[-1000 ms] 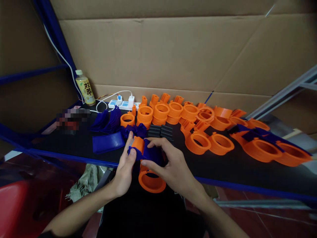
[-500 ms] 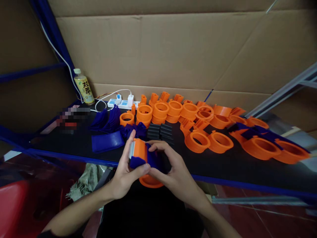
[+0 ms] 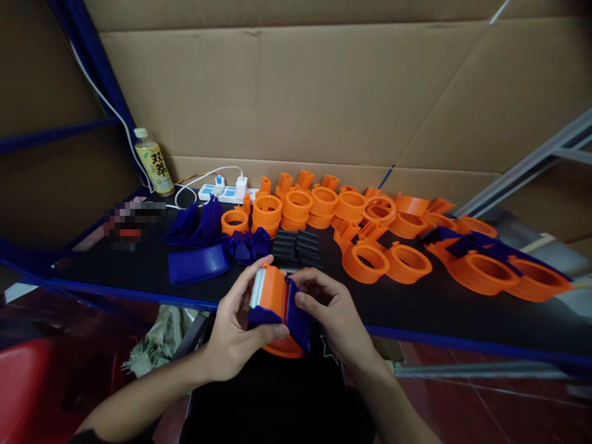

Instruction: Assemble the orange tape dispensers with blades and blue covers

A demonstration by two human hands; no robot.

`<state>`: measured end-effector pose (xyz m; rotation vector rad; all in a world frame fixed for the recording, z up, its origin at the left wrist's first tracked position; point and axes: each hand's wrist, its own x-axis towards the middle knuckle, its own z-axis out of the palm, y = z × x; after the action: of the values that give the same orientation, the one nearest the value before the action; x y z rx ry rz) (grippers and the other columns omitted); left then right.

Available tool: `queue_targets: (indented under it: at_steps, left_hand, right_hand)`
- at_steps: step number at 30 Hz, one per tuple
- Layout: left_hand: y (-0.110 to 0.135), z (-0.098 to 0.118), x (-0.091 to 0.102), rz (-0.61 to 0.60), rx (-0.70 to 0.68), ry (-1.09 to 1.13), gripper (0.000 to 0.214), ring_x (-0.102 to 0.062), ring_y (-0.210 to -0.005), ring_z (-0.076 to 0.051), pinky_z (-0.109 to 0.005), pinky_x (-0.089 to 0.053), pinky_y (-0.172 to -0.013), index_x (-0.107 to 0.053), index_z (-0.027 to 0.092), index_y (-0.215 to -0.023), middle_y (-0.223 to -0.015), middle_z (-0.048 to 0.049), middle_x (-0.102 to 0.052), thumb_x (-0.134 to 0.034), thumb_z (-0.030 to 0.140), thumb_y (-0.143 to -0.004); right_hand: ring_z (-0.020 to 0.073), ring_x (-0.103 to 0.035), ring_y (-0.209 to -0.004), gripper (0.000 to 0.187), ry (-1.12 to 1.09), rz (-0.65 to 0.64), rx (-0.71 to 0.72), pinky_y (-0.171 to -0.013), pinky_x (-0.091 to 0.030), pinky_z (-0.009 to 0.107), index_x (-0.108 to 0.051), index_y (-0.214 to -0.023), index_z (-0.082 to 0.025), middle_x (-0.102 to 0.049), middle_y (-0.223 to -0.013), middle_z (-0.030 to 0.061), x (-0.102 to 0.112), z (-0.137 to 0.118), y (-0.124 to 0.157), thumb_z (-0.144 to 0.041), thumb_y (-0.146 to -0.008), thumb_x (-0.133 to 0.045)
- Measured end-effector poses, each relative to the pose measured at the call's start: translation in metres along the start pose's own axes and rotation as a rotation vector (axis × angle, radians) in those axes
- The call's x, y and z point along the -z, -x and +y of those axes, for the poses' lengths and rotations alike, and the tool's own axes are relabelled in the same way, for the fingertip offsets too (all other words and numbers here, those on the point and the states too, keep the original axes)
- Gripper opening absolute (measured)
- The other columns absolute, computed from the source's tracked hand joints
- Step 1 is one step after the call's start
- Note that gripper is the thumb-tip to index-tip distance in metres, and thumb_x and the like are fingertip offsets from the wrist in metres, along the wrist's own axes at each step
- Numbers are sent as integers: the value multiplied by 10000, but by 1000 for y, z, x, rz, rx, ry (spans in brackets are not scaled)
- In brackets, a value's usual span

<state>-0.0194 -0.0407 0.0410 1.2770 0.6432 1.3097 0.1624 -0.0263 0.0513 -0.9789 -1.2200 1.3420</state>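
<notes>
An orange tape dispenser (image 3: pixel 272 293) is held over the front edge of the table, its white serrated blade (image 3: pixel 256 287) facing left. My left hand (image 3: pixel 235 330) is closed around its blade end, thumb across a blue side piece. My right hand (image 3: pixel 335 308) grips a blue flap (image 3: pixel 298 317) on the dispenser's right side, thumb on its face. Below the hands, part of the dispenser's orange ring (image 3: pixel 284 348) shows. Just beyond lie black ribbed pieces (image 3: pixel 296 246), small blue parts (image 3: pixel 247 245) and a flat blue plate (image 3: pixel 198 265).
Several orange dispenser bodies (image 3: pixel 365 262) stand along the black tabletop (image 3: pixel 324 283). Stacked blue plates (image 3: pixel 206 222), a power strip (image 3: pixel 226 193) with white cables and a yellow-labelled bottle (image 3: pixel 154 163) are at the back left. A cardboard wall (image 3: pixel 296 92) closes the rear.
The dispenser has turned in my hands, showing more of the blade. My right thumb has moved up onto the blue flap, which now stands more upright. The view has shifted slightly.
</notes>
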Motion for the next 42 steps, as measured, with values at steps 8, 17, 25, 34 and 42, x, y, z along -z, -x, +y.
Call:
queue_targets:
  at_steps: [8,17,25,34,42]
  left_hand:
    - [-1,-2,7,-85,-19,4,750,-599,-1164,-244,-294,-460,-1001,-507,294,-1420,-1285,-66,-618,-821,258,-740]
    - [-4,3,6,-116,-5,14,749,-607,-1141,-241,-273,-481,-950,-533,292,-1396,-1269,-67,-630,-839,249,-714]
    - [-11,-11,-3,191,24,142,645,-611,-1211,-257,-361,-448,-1052,-526,262,-1367,-1313,-98,-640,-795,243,-781]
    - [-17,-17,-16,237,179,270,568,-579,-1249,-229,-408,-422,-1090,-516,266,-1293,-1318,-74,-616,-789,285,-796]
    - [-15,-27,-2,-90,160,140,479,-624,-1163,-277,-498,-489,-1017,-487,244,-1384,-1314,-136,-614,-622,331,-932]
  right_hand:
    - [138,-531,-768,298,-224,-28,-128,-715,-438,249,-687,-862,-212,-610,-831,3,-8,5,1,-374,-688,-867]
    - [168,-594,-840,267,-210,-48,-101,-786,-465,294,-604,-785,-217,-641,-894,0,-9,7,4,-374,-750,-817]
    - [265,-554,-1194,402,719,82,376,-1035,-449,438,-616,-1327,-291,-573,-1275,98,-5,8,21,-420,-949,-574]
    - [345,-510,-1271,902,1162,145,529,-1007,-501,522,-153,-1599,-329,-478,-1432,132,-1,28,71,-253,-868,-676]
    - [359,-514,-1303,791,1375,841,656,-1127,-392,487,-476,-1487,-152,-541,-1385,201,124,-44,60,-488,-811,-712]
